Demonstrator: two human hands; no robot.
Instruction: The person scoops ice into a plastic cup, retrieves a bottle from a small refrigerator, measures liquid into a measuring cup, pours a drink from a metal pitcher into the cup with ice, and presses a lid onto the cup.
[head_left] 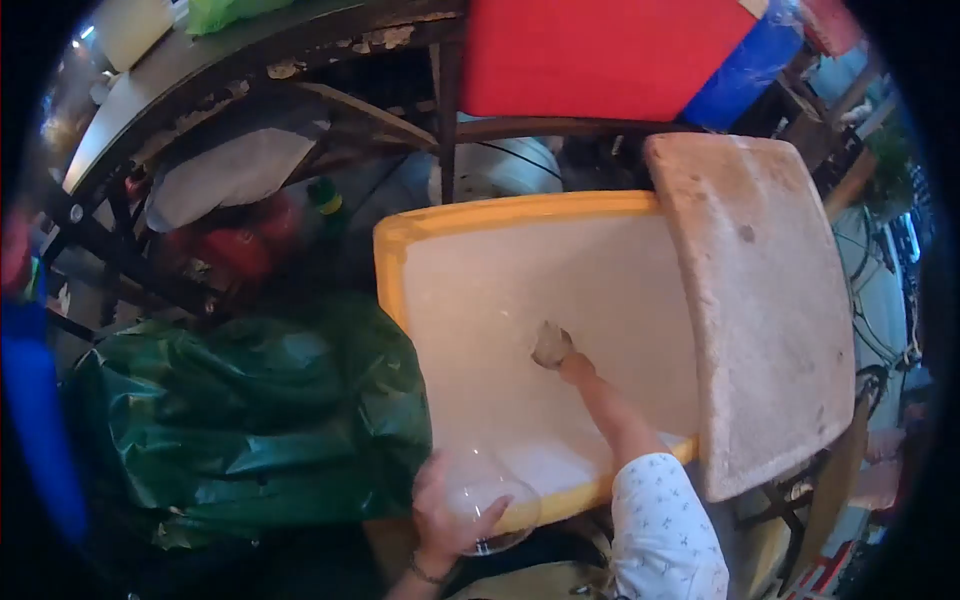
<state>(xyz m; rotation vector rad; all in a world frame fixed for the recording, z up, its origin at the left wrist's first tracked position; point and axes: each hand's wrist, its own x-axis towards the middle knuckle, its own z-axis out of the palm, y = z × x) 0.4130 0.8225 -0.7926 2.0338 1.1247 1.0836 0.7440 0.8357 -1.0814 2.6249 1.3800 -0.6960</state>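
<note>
By the tarp [270, 420], the box [520, 207] is uncovered, seemingly for reach; the bowl [512, 482] is clasped by the left hand [440, 518] (the right hand [554, 350] cannot be judged shut or apart).

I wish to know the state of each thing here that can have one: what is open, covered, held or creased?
Yellow-rimmed foam box: open, except at its right side
Foam lid: off its closed position, lying over the box's right side
Clear bowl: held, see-through
Green tarpaulin: creased
Left hand: closed around the bowl's side
Right hand: inside the box; its grip is unclear
</note>
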